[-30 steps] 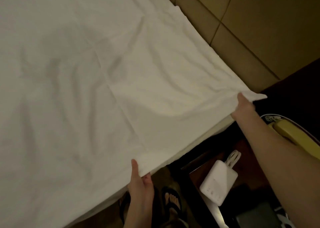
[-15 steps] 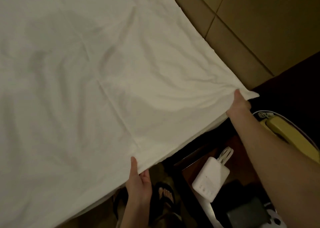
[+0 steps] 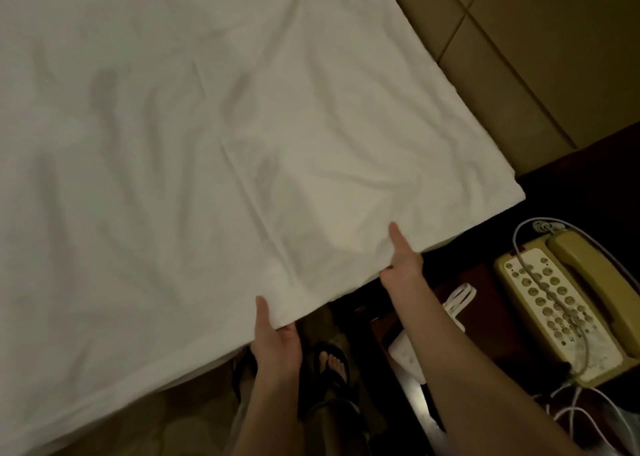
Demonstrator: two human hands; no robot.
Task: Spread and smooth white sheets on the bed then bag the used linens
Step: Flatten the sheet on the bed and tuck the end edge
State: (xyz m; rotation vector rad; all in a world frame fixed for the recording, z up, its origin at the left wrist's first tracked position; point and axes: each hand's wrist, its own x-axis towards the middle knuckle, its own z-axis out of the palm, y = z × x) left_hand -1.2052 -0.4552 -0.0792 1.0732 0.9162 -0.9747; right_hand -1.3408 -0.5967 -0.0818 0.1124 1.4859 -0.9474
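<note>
One white sheet (image 3: 214, 164) covers the bed, wrinkled, its near edge hanging over the side. Two hands pinch that edge: the left hand (image 3: 275, 343) with thumb on top, the right hand (image 3: 401, 265) just beside it toward the corner. Below stand two sandalled feet (image 3: 332, 365). Right of the bed, a dark nightstand (image 3: 491, 292) carries one yellow telephone (image 3: 568, 303), white cables (image 3: 568, 410) and one white box (image 3: 410, 355), partly hidden by the right forearm.
</note>
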